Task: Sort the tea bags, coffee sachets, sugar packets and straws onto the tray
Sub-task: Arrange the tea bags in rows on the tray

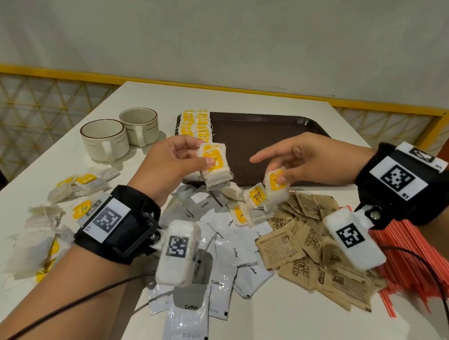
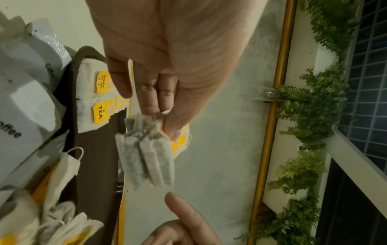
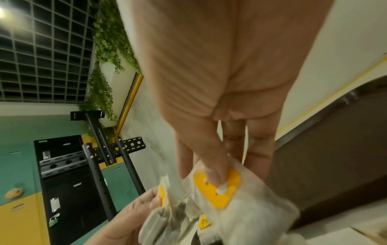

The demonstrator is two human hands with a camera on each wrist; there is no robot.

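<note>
The left hand (image 1: 175, 158) pinches a small stack of white paper tea bags with yellow tags (image 1: 213, 168) over the near-left corner of the dark brown plastic tray (image 1: 263, 135); the right hand (image 1: 300, 159) pinches one more tea bag (image 1: 276, 185) beside it. Best square the stack before laying it beside the tray's row.

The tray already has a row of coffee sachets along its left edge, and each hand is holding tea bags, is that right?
Not quite: the row along the left edge of the tray is tea bags, as the head view shows. The left hand and right hand do each hold tea bags.
</note>
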